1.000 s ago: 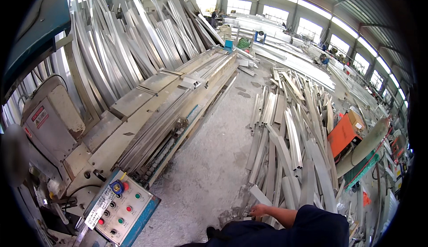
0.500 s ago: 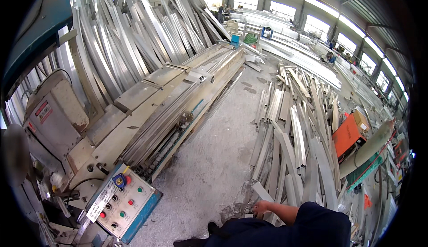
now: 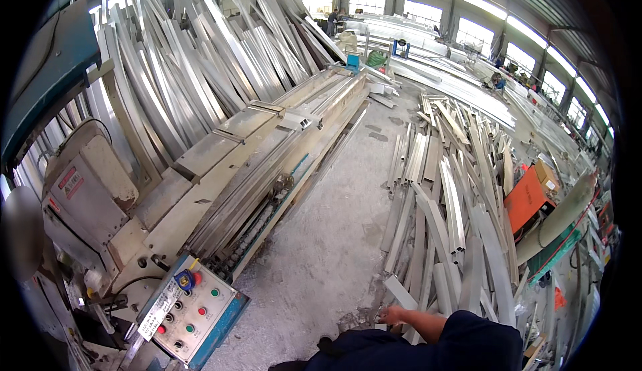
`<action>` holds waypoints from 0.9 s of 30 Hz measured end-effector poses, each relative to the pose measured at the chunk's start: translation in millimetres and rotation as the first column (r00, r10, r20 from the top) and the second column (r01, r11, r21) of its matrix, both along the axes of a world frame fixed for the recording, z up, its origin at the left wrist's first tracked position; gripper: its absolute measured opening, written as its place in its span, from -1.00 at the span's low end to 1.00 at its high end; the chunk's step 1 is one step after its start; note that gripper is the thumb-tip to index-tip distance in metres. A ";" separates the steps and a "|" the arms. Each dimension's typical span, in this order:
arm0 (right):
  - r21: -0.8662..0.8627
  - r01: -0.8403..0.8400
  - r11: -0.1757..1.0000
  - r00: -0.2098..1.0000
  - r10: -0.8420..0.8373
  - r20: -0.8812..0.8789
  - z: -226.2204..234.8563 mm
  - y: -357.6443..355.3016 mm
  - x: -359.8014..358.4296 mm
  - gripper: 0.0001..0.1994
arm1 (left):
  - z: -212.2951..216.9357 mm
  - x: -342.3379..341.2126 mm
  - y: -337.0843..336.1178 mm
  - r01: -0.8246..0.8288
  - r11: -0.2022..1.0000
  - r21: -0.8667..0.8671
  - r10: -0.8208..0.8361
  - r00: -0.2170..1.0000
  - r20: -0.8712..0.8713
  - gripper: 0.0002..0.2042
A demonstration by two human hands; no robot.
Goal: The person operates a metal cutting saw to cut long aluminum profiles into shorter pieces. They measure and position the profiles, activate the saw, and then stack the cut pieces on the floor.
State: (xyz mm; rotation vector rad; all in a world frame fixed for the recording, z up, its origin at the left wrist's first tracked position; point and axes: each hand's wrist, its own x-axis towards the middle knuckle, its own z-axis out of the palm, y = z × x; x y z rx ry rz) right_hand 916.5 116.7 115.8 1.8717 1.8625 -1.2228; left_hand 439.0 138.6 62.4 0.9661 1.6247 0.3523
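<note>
My right hand (image 3: pixel 392 315) hangs low by the front edge of the view, beside my dark blue sleeve (image 3: pixel 451 341). Its fingers look curled, and what they hold, if anything, is hidden. Just past the hand lies the end of a short flat aluminium profile (image 3: pixel 401 293), part of a long pile of aluminium profiles (image 3: pixel 453 220) on the floor. A small pale end shows right below the fingers, too small to name. My left hand is out of view.
At left stands a long cutting machine (image 3: pixel 194 190) with a control panel (image 3: pixel 200 314) of coloured buttons; a blue tape measure (image 3: pixel 184 279) lies on it. Tall aluminium profiles (image 3: pixel 200 63) lean behind. Grey concrete floor (image 3: pixel 321 224) runs between machine and pile. An orange box (image 3: pixel 528 200) stands at right.
The view has shifted slightly, so the machine and panel sit a little farther right and lower. My right hand stays at nearly the same place near the pile.
</note>
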 end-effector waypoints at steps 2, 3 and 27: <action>-0.122 0.080 0.989 0.997 -0.082 -0.006 7.0 -2.4 -4.1 -0.60 | -5.7 -2.4 -4.6 -0.003 1.000 -0.009 0.003 1.000 -0.019 -0.33; -0.183 0.120 0.976 0.992 -0.123 -0.005 8.0 -2.6 -5.2 -0.59 | -8.8 -2.6 -7.5 -0.002 1.000 -0.016 0.002 1.000 -0.031 -0.33; -0.242 0.358 0.902 0.915 -0.391 -0.100 -22.6 -24.1 42.3 -0.68 | 2.2 -17.9 -165.9 -0.005 0.981 -0.194 -0.022 0.990 -0.139 -0.29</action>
